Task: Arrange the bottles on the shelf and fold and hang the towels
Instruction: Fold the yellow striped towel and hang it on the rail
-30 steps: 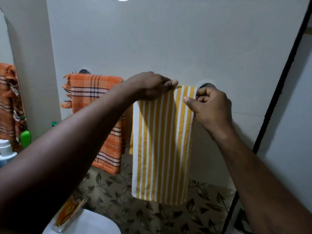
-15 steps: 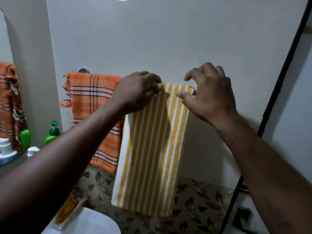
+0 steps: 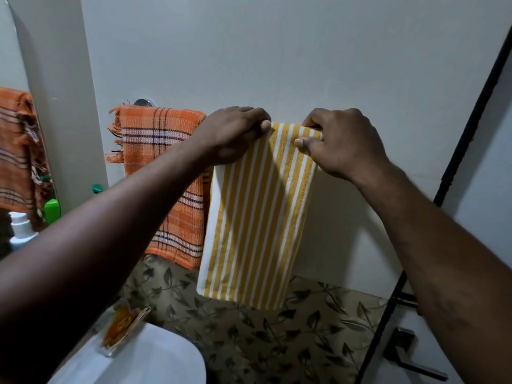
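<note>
A yellow and white striped towel [image 3: 257, 217] hangs folded over the wall rail, its lower end slanting to the left. My left hand [image 3: 232, 134] grips its top left corner, thumb on the front. My right hand [image 3: 340, 142] pinches the top right corner between thumb and curled fingers. An orange plaid towel [image 3: 166, 173] hangs on the same rail just to the left, partly behind my left forearm. A green bottle [image 3: 52, 209] and a white pump bottle [image 3: 20, 228] stand at the far left by the mirror.
A mirror [image 3: 13, 134] on the left reflects the orange towel. A white basin [image 3: 144, 356] with a small orange packet [image 3: 122, 331] lies below. A black door frame [image 3: 468, 134] and handle [image 3: 410, 356] are on the right. Leaf-patterned tiles run under the towels.
My right hand has come down from above the rail and now pinches the striped towel's top right corner. The view has shifted slightly; the towel still hangs slanted left.
</note>
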`<state>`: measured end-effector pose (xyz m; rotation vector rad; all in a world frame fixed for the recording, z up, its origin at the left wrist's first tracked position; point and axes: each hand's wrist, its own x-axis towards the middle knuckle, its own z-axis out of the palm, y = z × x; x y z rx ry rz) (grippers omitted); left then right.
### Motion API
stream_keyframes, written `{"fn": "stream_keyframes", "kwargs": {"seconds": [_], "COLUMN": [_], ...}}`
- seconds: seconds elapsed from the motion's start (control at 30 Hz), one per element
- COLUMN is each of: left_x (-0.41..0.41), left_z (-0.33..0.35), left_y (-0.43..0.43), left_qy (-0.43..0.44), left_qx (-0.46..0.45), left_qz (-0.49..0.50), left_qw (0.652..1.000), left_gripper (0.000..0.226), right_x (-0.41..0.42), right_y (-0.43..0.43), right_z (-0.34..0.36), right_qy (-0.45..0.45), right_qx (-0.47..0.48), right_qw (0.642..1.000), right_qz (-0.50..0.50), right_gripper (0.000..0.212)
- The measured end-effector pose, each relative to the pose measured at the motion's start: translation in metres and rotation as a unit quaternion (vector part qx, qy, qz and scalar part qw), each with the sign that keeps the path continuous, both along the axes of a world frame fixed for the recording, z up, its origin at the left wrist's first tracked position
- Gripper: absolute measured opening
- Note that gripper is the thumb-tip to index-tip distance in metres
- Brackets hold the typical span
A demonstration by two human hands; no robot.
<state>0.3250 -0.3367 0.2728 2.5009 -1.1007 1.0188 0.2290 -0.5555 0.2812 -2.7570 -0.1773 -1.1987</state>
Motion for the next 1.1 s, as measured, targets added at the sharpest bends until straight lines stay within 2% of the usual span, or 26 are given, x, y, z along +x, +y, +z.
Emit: {"fn": "stream_keyframes", "kwargs": {"seconds": [0.27,0.37,0.43,0.53,0.6,0.67,0.77,0.9,1.0,1.1], "left_x": [-0.002,-0.002,-0.001,-0.005,-0.011,-0.015,-0.015,-0.008,-0.008,-0.019], "left_z": [0.002,0.0,0.0,-0.001,-0.007,-0.014,-0.014,0.005,0.009,-0.003], "left_y": [-0.015,-0.019,-0.02,-0.016,-0.009,-0.001,0.002,-0.002,0.001,0.006], "left_qy": [0.006,-0.014,-0.02,-0.031,-0.122,-0.15,-0.074,0.025,0.06,0.033], "left_qx": [-0.008,-0.014,-0.015,-0.054,-0.075,-0.06,-0.016,0.012,0.017,0.002], "left_qz": [0.079,0.104,0.112,0.076,0.046,0.039,0.059,0.067,0.063,0.073], "left_qw": [0.997,0.994,0.993,0.995,0.989,0.986,0.995,0.997,0.996,0.997], "left_gripper": [0.039,0.042,0.044,0.039,0.035,0.037,0.046,0.04,0.04,0.056], "right_x": [-0.006,-0.011,-0.015,-0.013,-0.007,-0.002,0.003,0.005,0.006,0.004], "right_y": [0.004,0.016,0.027,0.037,0.034,0.03,0.031,0.038,0.035,0.03], "right_z": [0.022,0.013,0.001,-0.012,-0.016,-0.014,-0.003,0.017,0.015,0.001], "right_qy": [0.146,0.077,0.024,0.036,0.057,0.078,0.117,0.175,0.146,0.089], "right_qx": [-0.01,-0.085,-0.133,-0.167,-0.181,-0.197,-0.199,-0.194,-0.196,-0.18], "right_qw": [0.989,0.992,0.99,0.984,0.98,0.975,0.969,0.958,0.964,0.976], "right_qz": [-0.008,-0.049,-0.04,-0.042,-0.059,-0.072,-0.092,-0.117,-0.107,-0.083], "right_gripper": [0.035,0.036,0.042,0.065,0.085,0.101,0.112,0.109,0.1,0.104]}}
